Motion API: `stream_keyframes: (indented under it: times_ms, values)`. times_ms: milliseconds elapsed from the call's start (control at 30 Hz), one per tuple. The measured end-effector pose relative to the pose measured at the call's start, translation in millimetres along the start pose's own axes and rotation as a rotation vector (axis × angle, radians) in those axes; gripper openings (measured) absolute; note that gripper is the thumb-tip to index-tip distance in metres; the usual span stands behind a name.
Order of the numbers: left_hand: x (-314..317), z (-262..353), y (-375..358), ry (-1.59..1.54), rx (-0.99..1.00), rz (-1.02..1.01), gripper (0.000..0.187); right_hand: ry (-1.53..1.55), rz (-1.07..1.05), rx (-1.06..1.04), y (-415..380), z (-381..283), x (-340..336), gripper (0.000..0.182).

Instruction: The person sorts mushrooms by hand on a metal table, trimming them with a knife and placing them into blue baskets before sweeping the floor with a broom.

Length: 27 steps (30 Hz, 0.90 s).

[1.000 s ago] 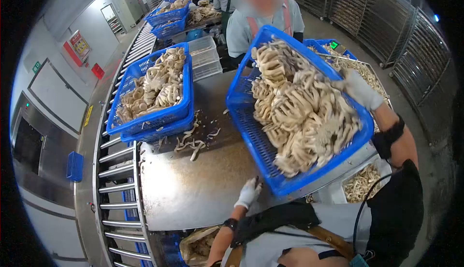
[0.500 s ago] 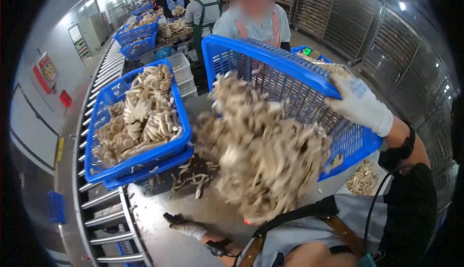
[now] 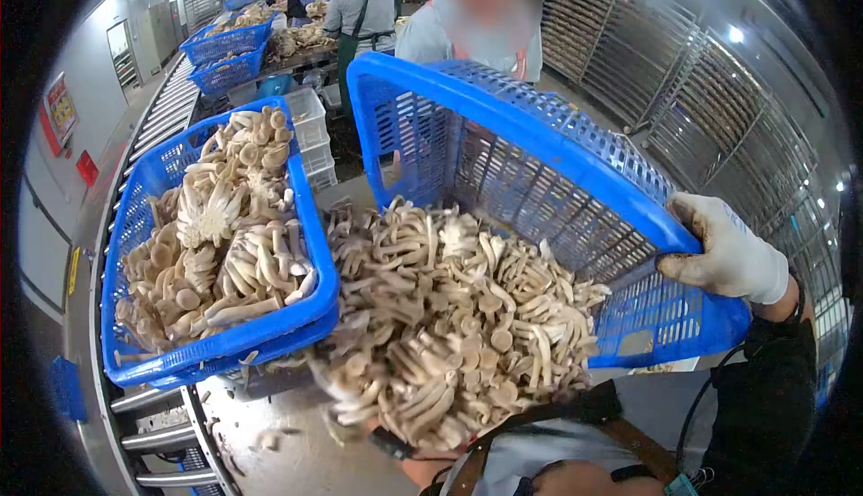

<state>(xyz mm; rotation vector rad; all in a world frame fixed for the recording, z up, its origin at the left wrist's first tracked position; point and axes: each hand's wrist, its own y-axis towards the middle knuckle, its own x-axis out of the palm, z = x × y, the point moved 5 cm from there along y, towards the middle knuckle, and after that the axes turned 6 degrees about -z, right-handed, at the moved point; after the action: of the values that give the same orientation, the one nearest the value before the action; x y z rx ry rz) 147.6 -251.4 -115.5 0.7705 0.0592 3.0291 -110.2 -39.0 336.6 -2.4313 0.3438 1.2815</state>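
Observation:
My right hand (image 3: 724, 249), in a soiled white glove, is closed on the rim of a blue plastic basket (image 3: 557, 119). The basket is tipped on its side, its opening towards me. A large heap of brown-capped, pale-stemmed mushrooms (image 3: 467, 316) spreads from its mouth over the metal table (image 3: 270, 469). My left forearm (image 3: 427, 471) reaches in low at the front. Mushrooms cover most of my left hand, so its fingers are hidden. Left of the heap, another blue basket (image 3: 315, 258) holds mushroom clusters and is stacked on a second one.
A roller conveyor (image 3: 157, 442) runs along the left, with more filled blue baskets (image 3: 225, 69) farther back. White crates (image 3: 310, 132) stand behind the near stack. A person in an orange cap (image 3: 422, 42) stands beyond the tipped basket; co-workers (image 3: 355, 11) are farther off. Racks (image 3: 611, 38) line the right.
The falling mushrooms have settled into a heap on the table. My right hand and the tipped basket have shifted right and lower in view. My left hand has become mostly covered.

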Motion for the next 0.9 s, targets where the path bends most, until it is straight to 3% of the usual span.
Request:
stream_keyframes:
  times_ms: [67,300,400,433,467,500,567,600,633,700,800,833,867,900]
  values:
    - [14.1,-17.2,11.9,0.053,0.039,-0.051,0.063,-0.231,0.084,-0.09,-4.9,-1.5,0.1,0.023]
    - [-1.5,-3.3,-13.3,0.365,0.168,-0.159,0.063,-0.285,0.253,-0.164,-15.5,32.6,-29.9,0.031]
    - [-8.6,42.8,-55.7,1.052,0.324,-0.239,0.062,-0.214,0.247,-0.129,-37.8,36.3,-48.0,0.029]
    - [-21.1,45.0,-70.4,1.544,0.368,-0.234,0.062,-0.165,0.243,-0.146,-43.2,40.5,-52.8,0.029]
    - [-37.4,54.8,-67.9,1.002,0.112,-0.158,0.055,-0.268,0.192,-0.114,-47.8,41.1,-58.1,0.034]
    - [-54.3,54.9,-73.9,0.611,-0.015,-0.023,0.047,-0.438,0.261,-0.254,-46.9,45.2,-61.6,0.036]
    - [-93.1,52.1,-90.0,0.834,-0.068,0.0,0.043,-0.772,0.408,-0.535,-49.5,56.9,-59.6,0.039]
    - [-100.8,63.4,-101.9,0.91,-0.048,-0.005,0.041,-0.583,0.409,-0.419,-46.2,60.6,-62.2,0.04]
    - [-110.4,67.7,-116.8,0.754,-0.098,0.076,0.04,-0.584,0.414,-0.454,-48.9,57.2,-60.2,0.039]
    - [-98.3,112.8,-147.5,0.876,0.009,0.136,0.043,-0.587,0.434,-0.539,-53.0,53.1,-58.9,0.037]
    - [-97.3,122.8,-194.3,0.854,0.26,0.173,0.06,-0.622,0.341,-0.445,-69.3,52.9,-68.2,0.032]
    - [-86.4,119.4,-216.8,1.0,0.243,0.057,0.081,-0.599,0.328,-0.4,-73.5,58.7,-70.6,0.031]
    - [-96.4,78.3,-245.6,1.24,0.479,-0.121,0.094,-0.729,0.482,-0.518,-62.5,77.6,-77.0,0.032]
    - [-86.4,25.5,-255.6,1.27,0.227,-0.275,0.081,-0.717,0.494,-0.512,-59.9,83.4,-78.4,0.032]
